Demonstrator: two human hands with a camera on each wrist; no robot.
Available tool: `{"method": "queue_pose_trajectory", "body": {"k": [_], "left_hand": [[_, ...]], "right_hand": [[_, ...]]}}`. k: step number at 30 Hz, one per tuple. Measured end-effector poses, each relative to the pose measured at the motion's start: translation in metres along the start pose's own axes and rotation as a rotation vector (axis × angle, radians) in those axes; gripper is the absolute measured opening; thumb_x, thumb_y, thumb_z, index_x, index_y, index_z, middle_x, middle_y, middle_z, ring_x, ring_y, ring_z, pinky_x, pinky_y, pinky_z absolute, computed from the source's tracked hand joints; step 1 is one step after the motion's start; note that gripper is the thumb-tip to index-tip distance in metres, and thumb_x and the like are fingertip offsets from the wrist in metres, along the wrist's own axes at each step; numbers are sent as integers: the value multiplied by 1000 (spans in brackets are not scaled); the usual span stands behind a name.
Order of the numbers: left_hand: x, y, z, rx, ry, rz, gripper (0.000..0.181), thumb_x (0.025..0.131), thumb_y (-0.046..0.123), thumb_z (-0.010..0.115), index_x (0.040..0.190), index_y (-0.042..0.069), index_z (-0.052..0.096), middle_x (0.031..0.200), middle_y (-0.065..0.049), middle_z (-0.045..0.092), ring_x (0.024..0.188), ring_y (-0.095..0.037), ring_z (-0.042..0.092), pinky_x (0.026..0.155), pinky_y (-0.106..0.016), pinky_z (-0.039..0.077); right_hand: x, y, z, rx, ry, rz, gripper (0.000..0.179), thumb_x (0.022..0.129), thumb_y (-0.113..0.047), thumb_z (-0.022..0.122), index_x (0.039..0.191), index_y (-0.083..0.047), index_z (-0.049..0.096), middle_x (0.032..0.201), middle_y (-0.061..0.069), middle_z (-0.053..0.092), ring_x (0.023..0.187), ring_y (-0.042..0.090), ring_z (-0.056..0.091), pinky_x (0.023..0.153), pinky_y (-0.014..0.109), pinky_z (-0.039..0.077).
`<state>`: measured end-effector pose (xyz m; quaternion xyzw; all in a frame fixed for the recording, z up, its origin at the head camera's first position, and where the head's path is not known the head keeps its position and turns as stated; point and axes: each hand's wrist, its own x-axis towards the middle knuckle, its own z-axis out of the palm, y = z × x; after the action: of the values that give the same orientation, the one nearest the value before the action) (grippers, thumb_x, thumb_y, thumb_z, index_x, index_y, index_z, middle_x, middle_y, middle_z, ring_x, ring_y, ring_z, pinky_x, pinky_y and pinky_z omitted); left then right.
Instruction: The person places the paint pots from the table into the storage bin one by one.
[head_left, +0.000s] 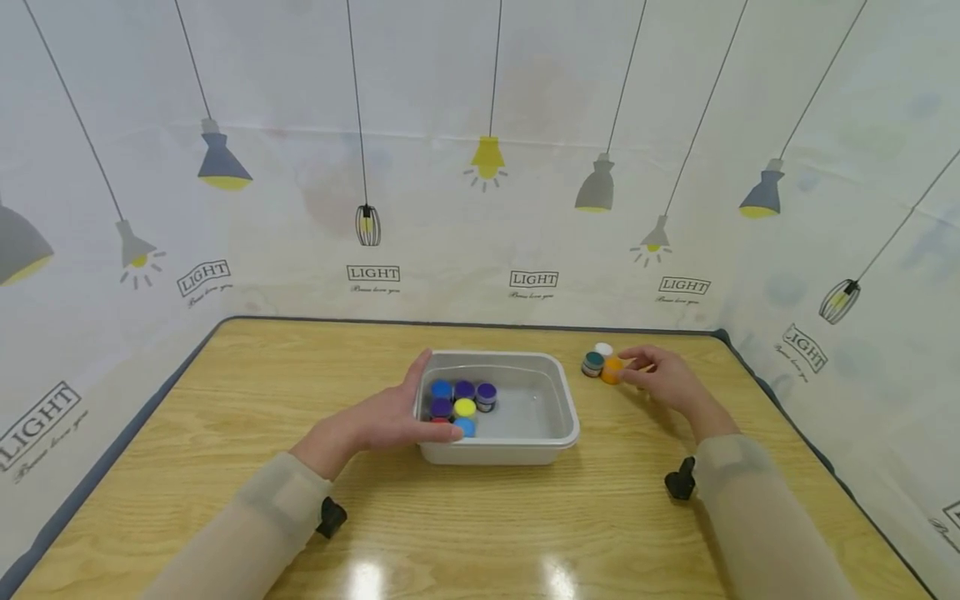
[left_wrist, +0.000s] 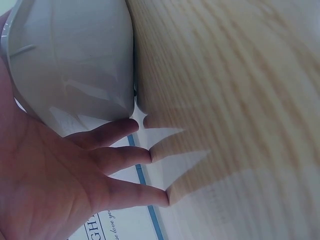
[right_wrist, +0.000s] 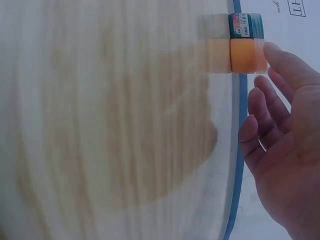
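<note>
A light grey plastic box (head_left: 495,454) stands mid-table, with several small paint jars, including a yellow-lidded jar (head_left: 465,407) and a purple-lidded jar (head_left: 487,396), grouped at its left end. My left hand (head_left: 382,417) rests against the box's left end, thumb over the near rim; in the left wrist view its fingers (left_wrist: 122,159) are straight beside the wall. Right of the box, an orange jar (head_left: 612,371), a dark green jar (head_left: 593,363) and a white-lidded jar (head_left: 603,349) stand together. My right hand (head_left: 663,379) is at the orange jar's right side, its thumb tip by the lid, fingers loosely bent.
The wooden table (head_left: 450,525) ends at a dark edge along a backdrop (head_left: 435,233) printed with hanging lamps. Bare table lies in front of the box and to its left. Black devices sit on both wrists.
</note>
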<state>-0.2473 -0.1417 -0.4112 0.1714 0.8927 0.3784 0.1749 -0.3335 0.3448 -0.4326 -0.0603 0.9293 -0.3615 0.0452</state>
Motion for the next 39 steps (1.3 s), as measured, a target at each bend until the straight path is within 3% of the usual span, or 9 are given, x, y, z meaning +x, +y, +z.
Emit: {"method": "queue_pose_trajectory", "body": {"k": [17,28,39], "left_hand": [[-1,1,-1,-3,-4,-8,141,85,74,81,176,24,-14,175,-24,36,152,-43,50,127,-66,37],[-2,2,-1,0,-4,-14,141,85,74,81,176,25,-13,175,-24,36,152,-44,50,127,-66,36],[-1,2,-1,13,0,-20,140,85,74,81,176,25,-14,174,-26,37,151,-44,52,126,-66,38]], "right_hand": [[7,2,6,-10,3,-9,50,106,-34,76,143,-2,66,121,17,71,91,21,65,73,30,56],[-7,-4,4,2,-8,5,50,104,-36,78,141,-5,66,122,17,69,93,24,64,73,32,57],[-27,-25,-4,-64,35,-120,45,103,-40,79,136,-12,71,119,12,71,91,23,61,73,31,51]]}}
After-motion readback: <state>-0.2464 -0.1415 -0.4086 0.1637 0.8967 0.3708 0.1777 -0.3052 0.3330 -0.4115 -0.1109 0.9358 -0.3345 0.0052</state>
